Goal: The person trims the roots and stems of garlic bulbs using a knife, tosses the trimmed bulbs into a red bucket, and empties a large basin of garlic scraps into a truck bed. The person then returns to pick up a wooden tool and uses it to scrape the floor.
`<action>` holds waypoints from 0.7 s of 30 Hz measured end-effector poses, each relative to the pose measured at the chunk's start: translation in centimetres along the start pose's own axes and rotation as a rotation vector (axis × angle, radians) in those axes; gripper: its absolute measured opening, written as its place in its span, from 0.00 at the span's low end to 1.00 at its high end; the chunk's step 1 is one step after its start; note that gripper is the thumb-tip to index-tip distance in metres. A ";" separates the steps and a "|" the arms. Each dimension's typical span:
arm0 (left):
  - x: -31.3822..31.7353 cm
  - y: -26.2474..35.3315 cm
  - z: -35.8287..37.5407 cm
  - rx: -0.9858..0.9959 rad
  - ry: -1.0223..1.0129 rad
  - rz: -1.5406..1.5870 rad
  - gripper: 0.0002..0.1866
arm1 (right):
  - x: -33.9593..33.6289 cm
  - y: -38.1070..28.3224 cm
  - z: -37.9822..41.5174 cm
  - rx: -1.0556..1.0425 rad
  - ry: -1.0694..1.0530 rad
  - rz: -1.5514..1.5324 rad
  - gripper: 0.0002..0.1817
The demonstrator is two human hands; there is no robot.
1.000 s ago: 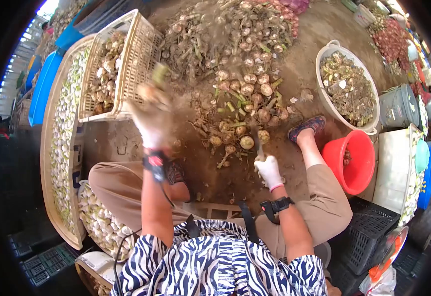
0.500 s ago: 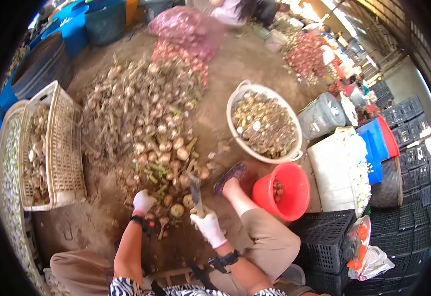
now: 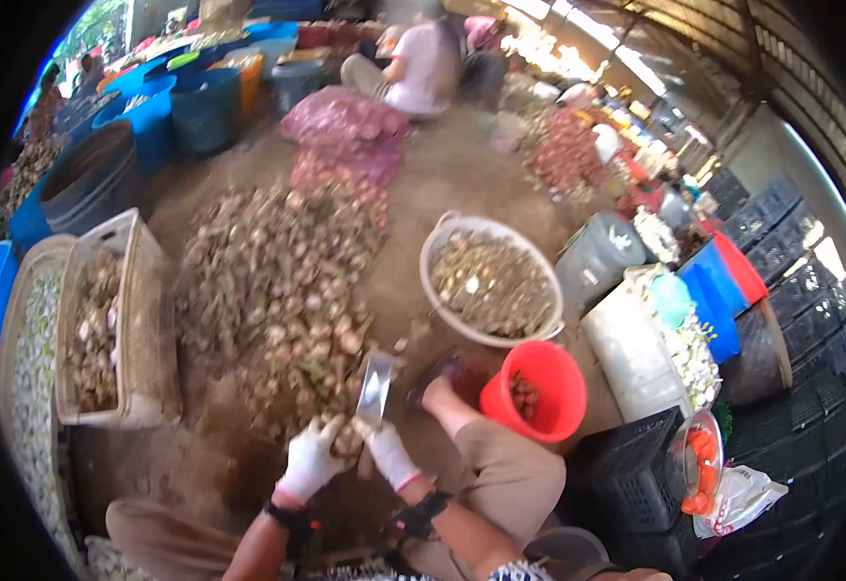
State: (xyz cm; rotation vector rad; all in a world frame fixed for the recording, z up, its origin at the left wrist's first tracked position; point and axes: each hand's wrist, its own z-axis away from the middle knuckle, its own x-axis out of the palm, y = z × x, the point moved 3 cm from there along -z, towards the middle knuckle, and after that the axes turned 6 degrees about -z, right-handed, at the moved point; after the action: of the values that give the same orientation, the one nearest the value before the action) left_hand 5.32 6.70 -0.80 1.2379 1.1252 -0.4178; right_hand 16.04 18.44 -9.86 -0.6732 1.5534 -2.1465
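Under my left hand [image 3: 312, 461], in a white glove, a pale garlic bulb [image 3: 347, 442] is gripped by curled fingers. My right hand [image 3: 386, 455], also gloved, is closed round the handle of a broad-bladed knife [image 3: 375, 389]. Its shiny blade points up and away from me, beside the bulb. Both hands are close together in front of my lap. Just beyond them spreads a large pile of garlic with dry stems [image 3: 278, 271], its near edge blurred.
To the left stands a white plastic crate [image 3: 142, 329] of bulbs. A white basin [image 3: 430, 276] of trimmings and a red bucket [image 3: 568, 392] are on the right, near black crates [image 3: 626, 465]. Pink mesh sacks [image 3: 341, 121] and a seated person [image 3: 423, 68] are farther back.
My left hand has come up from the ground and moved right, now holding a bulb beside the knife. My right hand has shifted slightly left. The view has tilted upward.
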 end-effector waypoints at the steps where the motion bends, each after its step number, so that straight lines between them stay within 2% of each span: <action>1: -1.3 0.7 0.0 0.034 0.053 0.066 0.35 | 0.5 -1.9 0.7 0.092 -0.085 -0.050 0.11; 2: -1.8 0.9 -0.1 0.042 0.129 0.183 0.33 | 0.9 -3.9 1.3 0.212 -0.173 -0.109 0.12; 3: -1.3 -0.1 -0.1 0.152 0.127 0.289 0.31 | 0.9 -2.9 1.2 0.198 -0.175 -0.097 0.13; 4: -1.3 -0.3 0.2 0.061 0.031 0.380 0.31 | 1.4 -4.5 1.5 0.198 -0.155 0.031 0.13; 5: -2.0 0.1 0.6 -0.163 -0.122 0.470 0.33 | 1.2 -5.7 2.1 0.161 -0.079 0.193 0.11; 6: -2.0 -0.9 1.1 -0.206 -0.117 0.504 0.33 | 1.0 -5.7 2.3 -0.159 -0.043 0.269 0.10; 8: -2.3 -2.0 1.5 -0.221 -0.112 0.615 0.35 | 1.6 -10.5 4.8 -0.427 -0.158 0.427 0.09; 10: -2.1 -2.0 2.3 -0.217 -0.091 1.025 0.37 | 2.2 -12.4 7.1 -0.656 -0.274 0.889 0.08; 11: -2.0 -2.0 2.3 -0.132 -0.029 0.863 0.37 | 2.4 -12.5 7.8 -0.647 -0.286 0.876 0.08; 13: -2.8 -1.7 2.2 0.078 0.093 0.575 0.34 | 3.1 -12.4 8.8 -0.725 -0.405 1.075 0.08; 18: -2.9 -1.7 3.2 -0.023 0.056 0.520 0.30 | 3.2 -11.1 9.4 -0.748 -0.453 1.153 0.05; 20: -2.4 -2.2 3.5 -0.135 -0.022 0.522 0.29 | 2.8 -9.6 8.8 -0.742 -0.472 1.187 0.05; 21: -2.3 -2.4 3.8 -0.111 0.008 0.607 0.28 | 2.6 -8.9 8.3 -0.739 -0.409 1.185 0.06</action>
State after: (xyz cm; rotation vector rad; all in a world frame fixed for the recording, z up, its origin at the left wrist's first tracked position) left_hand 4.12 1.86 -0.45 1.4072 0.7166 0.1074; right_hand 18.51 13.28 1.23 -0.2115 1.7875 -0.5391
